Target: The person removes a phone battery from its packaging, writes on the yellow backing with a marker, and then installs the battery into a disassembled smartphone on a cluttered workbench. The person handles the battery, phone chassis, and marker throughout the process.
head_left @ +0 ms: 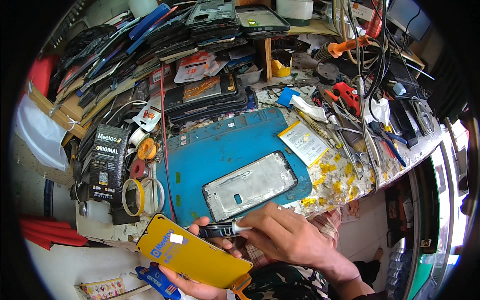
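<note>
In the head view, a yellow-backed phone screen (192,257) is gripped by the left hand (187,286) off the table's (367,175) near edge. Just beyond it, a black tube (216,230) lies roughly crosswise, touched by left fingertips, its white right end pinched by the nearer right hand (290,232). The left palm is mostly hidden; whether that end is capped cannot be told.

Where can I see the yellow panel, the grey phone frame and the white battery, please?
Yellow panel (197,256), head view: middle of its yellow face.
Grey phone frame (260,181), head view: middle of its flat face.
White battery (303,143), head view: middle of its upper face.
</note>
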Demonstrator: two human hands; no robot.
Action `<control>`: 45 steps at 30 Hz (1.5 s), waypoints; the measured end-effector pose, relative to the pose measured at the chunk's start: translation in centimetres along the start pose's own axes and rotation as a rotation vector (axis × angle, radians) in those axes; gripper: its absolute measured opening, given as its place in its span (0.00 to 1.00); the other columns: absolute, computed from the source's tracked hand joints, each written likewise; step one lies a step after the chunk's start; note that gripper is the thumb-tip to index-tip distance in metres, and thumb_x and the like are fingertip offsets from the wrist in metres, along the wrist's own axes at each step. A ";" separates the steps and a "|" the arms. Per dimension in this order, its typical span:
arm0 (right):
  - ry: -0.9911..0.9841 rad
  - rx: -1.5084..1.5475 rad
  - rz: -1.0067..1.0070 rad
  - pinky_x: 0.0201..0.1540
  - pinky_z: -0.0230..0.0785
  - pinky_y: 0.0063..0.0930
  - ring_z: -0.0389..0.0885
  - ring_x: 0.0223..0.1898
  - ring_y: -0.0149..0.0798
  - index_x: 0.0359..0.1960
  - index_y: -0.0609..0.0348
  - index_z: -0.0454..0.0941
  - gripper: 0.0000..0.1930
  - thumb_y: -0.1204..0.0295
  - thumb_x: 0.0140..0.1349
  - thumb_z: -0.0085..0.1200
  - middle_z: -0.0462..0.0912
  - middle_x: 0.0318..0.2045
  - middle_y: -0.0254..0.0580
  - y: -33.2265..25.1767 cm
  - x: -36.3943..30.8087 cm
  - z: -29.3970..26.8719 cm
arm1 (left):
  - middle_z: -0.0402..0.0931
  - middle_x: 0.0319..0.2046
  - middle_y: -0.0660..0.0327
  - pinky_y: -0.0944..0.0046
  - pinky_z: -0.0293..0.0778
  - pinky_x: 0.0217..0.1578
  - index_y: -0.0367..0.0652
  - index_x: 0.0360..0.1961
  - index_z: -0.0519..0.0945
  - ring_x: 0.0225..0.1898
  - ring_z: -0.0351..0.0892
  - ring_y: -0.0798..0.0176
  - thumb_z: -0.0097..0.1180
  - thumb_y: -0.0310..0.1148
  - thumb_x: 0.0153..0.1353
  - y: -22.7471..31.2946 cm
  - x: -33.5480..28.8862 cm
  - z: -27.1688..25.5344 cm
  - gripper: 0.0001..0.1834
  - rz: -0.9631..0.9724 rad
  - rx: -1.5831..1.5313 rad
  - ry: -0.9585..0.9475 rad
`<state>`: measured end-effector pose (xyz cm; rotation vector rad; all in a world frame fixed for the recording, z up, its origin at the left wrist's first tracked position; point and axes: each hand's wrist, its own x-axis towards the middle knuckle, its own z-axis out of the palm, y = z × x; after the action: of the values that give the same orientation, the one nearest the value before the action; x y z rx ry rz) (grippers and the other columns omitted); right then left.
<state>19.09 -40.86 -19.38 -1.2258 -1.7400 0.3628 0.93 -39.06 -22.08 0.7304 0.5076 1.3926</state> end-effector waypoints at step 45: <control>0.583 -0.625 0.358 0.48 0.74 0.36 0.83 0.47 0.43 0.50 0.65 0.78 0.13 0.80 0.64 0.57 0.83 0.47 0.48 5.9 -2.5 -10.3 | 0.64 0.61 0.49 0.39 0.49 0.70 0.38 0.73 0.48 0.65 0.63 0.50 0.30 0.76 0.63 1.9 6.8 2.7 0.54 0.135 -0.241 -0.310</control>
<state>31.08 -43.03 -19.47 -1.8697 -1.1427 -0.3493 2.45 -32.73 -18.23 0.7755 0.0462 1.4034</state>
